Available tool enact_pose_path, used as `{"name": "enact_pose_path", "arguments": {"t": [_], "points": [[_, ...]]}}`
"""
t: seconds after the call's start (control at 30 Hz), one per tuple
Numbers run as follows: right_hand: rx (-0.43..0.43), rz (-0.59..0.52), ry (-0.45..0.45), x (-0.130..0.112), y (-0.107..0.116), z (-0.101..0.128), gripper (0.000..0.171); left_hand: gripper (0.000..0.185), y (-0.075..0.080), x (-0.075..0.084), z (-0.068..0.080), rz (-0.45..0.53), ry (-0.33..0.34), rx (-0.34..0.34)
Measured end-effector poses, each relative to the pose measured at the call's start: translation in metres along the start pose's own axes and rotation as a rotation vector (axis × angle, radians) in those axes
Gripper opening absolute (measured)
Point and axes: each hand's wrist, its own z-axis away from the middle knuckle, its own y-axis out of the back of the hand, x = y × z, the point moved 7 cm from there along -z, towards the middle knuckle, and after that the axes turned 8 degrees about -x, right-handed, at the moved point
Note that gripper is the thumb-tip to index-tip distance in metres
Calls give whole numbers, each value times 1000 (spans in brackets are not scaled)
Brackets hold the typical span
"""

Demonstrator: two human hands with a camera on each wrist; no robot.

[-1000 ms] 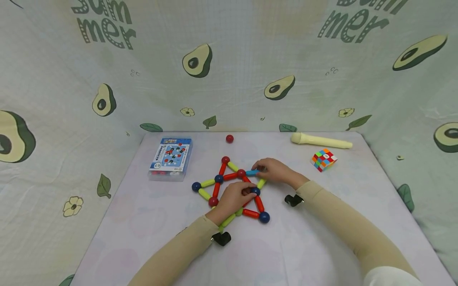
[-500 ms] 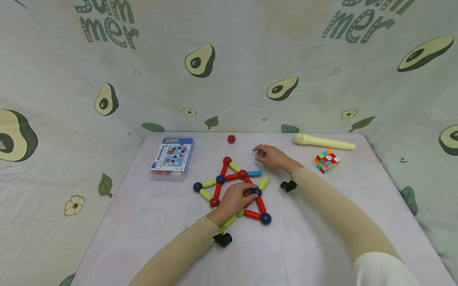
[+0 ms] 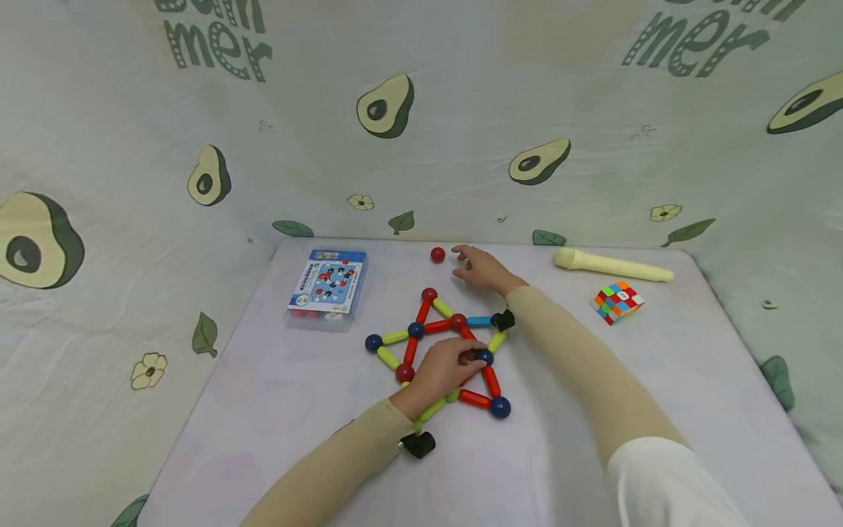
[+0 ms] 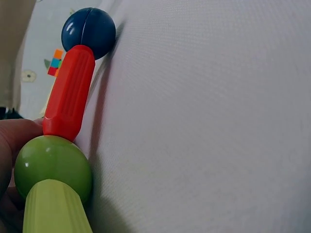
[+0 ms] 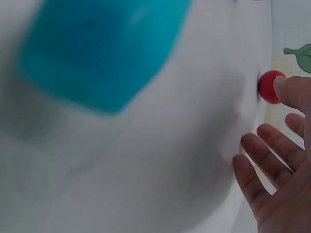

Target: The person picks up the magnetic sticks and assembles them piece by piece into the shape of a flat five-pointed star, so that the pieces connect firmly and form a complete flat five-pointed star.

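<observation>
On the table lies a star-like figure of magnetic rods and balls. My left hand (image 3: 437, 369) reaches over it and pinches a dark blue ball (image 3: 484, 357) on its right side. In the left wrist view a green ball (image 4: 52, 165) joins a red rod (image 4: 70, 92) beside my fingers, with another blue ball (image 4: 92, 31) at the rod's far end. A blue rod (image 3: 478, 321) sticks out from a red ball (image 3: 457, 320). My right hand (image 3: 483, 269) holds nothing; its fingers are spread just right of a loose red ball (image 3: 437, 255), apart from it in the head view.
A clear plastic box (image 3: 329, 289) with a blue and white label lies at the back left. At the back right are a pale yellow microphone-shaped stick (image 3: 615, 265) and a puzzle cube (image 3: 617, 301). A patterned cloth (image 3: 461, 110) hangs behind the table.
My right hand has let go of the blue rod and moved back and left towards the loose red ball. My left hand stays on the blue ball. The head view has shifted slightly.
</observation>
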Motion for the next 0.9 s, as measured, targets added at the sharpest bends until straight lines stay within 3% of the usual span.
{"name": "enact_pose_path", "arguments": {"t": [0.2, 0.43, 0.67, 0.9], "points": [[-27, 14, -2, -12, 3, -16, 65, 36, 0, 1, -1, 18, -19, 0], [-70, 119, 44, -32, -3, -28, 63, 36, 0, -2, -1, 35, -43, 0], [-46, 181, 10, -35, -3, -23, 38, 37, 1, 1, 1, 32, -39, 0], [-61, 206, -13, -15, 1, 4, 34, 36, 2, 2, 1, 4, -14, 6]]}}
